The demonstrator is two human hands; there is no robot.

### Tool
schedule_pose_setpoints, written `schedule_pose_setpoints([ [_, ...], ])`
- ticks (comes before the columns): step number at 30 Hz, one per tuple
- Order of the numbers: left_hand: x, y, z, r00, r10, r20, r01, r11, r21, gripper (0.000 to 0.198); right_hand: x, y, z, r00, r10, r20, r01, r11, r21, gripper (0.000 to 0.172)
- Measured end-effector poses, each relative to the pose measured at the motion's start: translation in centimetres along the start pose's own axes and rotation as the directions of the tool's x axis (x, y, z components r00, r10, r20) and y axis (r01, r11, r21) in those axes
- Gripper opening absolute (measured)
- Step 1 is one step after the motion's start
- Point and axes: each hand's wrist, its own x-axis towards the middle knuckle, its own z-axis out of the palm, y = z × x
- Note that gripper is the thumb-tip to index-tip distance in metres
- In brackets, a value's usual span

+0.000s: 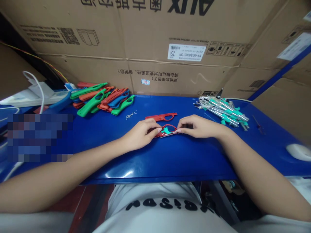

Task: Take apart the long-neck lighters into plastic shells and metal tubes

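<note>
My left hand (142, 133) has its thumb and fingers pinched on the left part of a red lighter shell half (157, 134), which lies low over the blue table. Across this shell sits a green plastic piece (166, 130) with a thin metal rod (167, 135) slanting beneath it. My right hand (198, 126) pinches the rod's right end, close to the looped end of the shell; the fingertips partly hide the grip. Just beyond both hands rests another red shell half (161, 116), open side up.
Red, green, orange and blue lighter shells (102, 98) are heaped at the back left. A bundle of metal rods with green pieces (224, 111) lies at the back right. Cardboard (145, 48) walls the table's rear. A white mouse-like object (298, 152) sits far right, a thin screwdriver-like tool (258, 124) nearer.
</note>
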Motion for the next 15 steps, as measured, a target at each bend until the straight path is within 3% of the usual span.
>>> schedule_pose_setpoints([
  [6, -0.1, -0.12, 0.13, 1.0, -0.003, 0.026, 0.002, 0.999, 0.033, 0.032, 0.36, 0.04, 0.34, 0.998, -0.04, -0.044, 0.034, 0.991, -0.131, 0.029],
  [11, -0.35, -0.17, 0.3, 0.999, 0.052, 0.0, -0.051, 0.975, 0.217, 0.037, 0.2, 0.38, 0.15, 0.996, 0.007, -0.086, -0.017, 0.993, -0.114, 0.028],
  [15, -0.55, -0.13, -0.02, 0.993, 0.095, 0.064, -0.111, 0.923, 0.368, 0.041, 0.09, 0.6, 0.08, 0.99, 0.015, -0.141, -0.031, 0.993, -0.112, 0.022],
])
